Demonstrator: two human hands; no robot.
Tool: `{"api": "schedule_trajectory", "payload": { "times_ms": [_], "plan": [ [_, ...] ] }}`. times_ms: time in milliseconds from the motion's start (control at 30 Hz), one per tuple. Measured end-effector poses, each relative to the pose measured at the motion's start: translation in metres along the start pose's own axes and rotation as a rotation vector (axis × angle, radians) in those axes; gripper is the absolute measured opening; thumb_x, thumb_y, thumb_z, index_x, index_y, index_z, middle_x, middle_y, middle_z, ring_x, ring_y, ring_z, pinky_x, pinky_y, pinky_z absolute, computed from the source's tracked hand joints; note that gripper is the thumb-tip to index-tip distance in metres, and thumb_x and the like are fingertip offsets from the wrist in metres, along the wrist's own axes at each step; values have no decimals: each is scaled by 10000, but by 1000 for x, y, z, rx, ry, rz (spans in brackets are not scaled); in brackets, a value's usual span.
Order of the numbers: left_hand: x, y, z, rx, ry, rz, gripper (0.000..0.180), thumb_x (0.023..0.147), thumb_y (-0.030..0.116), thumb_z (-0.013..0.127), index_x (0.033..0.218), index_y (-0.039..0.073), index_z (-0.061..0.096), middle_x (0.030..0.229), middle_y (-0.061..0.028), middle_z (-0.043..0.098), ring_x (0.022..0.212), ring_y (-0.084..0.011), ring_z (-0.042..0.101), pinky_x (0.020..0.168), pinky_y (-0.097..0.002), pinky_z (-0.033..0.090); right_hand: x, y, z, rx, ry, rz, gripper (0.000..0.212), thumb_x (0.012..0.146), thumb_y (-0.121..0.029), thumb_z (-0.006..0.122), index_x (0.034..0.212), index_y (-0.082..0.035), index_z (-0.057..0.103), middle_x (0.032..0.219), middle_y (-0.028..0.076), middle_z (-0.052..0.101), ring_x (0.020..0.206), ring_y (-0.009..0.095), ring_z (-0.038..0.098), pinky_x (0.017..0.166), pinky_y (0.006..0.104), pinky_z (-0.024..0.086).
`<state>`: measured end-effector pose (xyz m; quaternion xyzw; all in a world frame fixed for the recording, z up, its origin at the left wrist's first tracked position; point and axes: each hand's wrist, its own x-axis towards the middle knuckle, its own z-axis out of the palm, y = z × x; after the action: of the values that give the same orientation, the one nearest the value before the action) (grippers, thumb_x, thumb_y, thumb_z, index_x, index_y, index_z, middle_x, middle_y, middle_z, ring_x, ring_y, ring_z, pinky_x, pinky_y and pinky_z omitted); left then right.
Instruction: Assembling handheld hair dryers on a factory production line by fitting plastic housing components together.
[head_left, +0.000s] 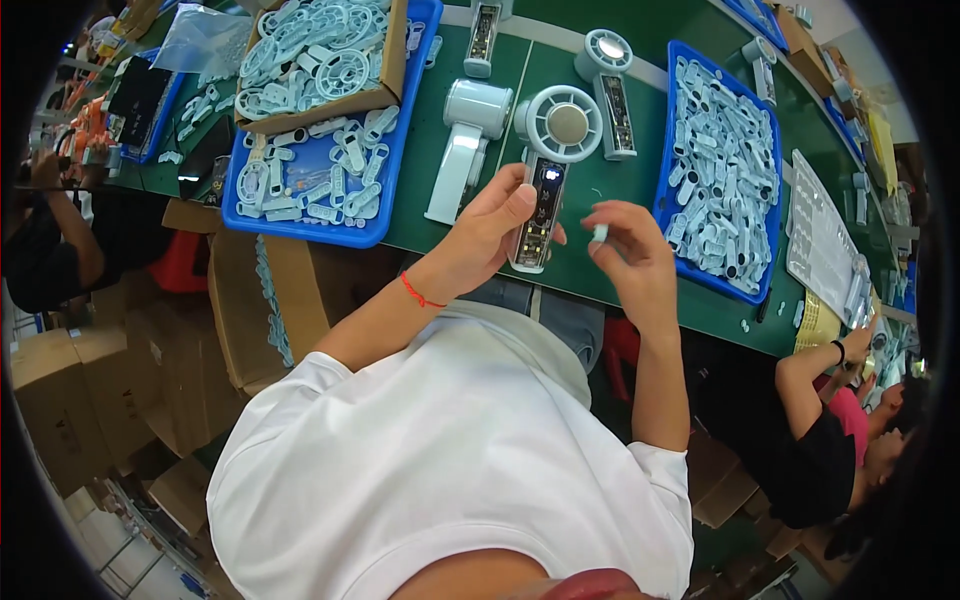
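My left hand (482, 232) is closed round the handle of a pale blue handheld fan (566, 122). The fan's round head points away from me, and the handle's front is uncovered, showing a dark circuit strip with small lights. To the right of the handle, my right hand (640, 262) pinches a small pale blue plastic piece (600, 232) between thumb and fingers, apart from the fan. Beyond my left hand is another handheld fan (470, 130). A third fan (614, 100) with its circuit strip exposed stands past the held one.
On the left, a blue tray (374, 234) holds plastic covers and a cardboard box (394, 70) of pale blue parts. At the right, another blue tray (664, 160) is heaped with small covers. Beyond it lies a white sheet (812, 225), near a co-worker's hand (856, 345).
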<state>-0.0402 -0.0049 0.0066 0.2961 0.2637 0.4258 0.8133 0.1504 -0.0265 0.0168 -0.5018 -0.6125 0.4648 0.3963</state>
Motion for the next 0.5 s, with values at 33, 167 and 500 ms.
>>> {"api": "schedule_trajectory", "payload": {
  "times_ms": [33, 167, 500],
  "plan": [
    [0, 0, 1, 38, 28, 6, 490, 897, 421, 482, 1203, 57, 362, 1037, -80, 516, 850, -198, 569, 740, -327, 483, -1, -4, 0, 163, 62, 64, 235, 761, 59, 571, 991, 12, 572, 1039, 112, 596, 940, 161, 583, 803, 262, 452],
    [5, -14, -9, 201, -16, 78, 510, 906, 383, 488, 1251, 47, 317, 1108, -101, 485, 907, -186, 555, 773, -319, 470, 5, -24, 9, 371, 211, 169, 303, 744, 44, 623, 1043, 24, 580, 918, 102, 627, 839, 152, 617, 692, 245, 491],
    [9, -20, -5, 904, 30, 232, 803, 853, 379, 571, 1359, -68, 136, 1300, -256, 356, 1169, -349, 423, 944, -368, 376, 3, -20, 23, 242, 324, 270, 348, 762, -14, 660, 1080, 85, 560, 879, 117, 633, 756, 143, 612, 667, 244, 496]
  ]
}}
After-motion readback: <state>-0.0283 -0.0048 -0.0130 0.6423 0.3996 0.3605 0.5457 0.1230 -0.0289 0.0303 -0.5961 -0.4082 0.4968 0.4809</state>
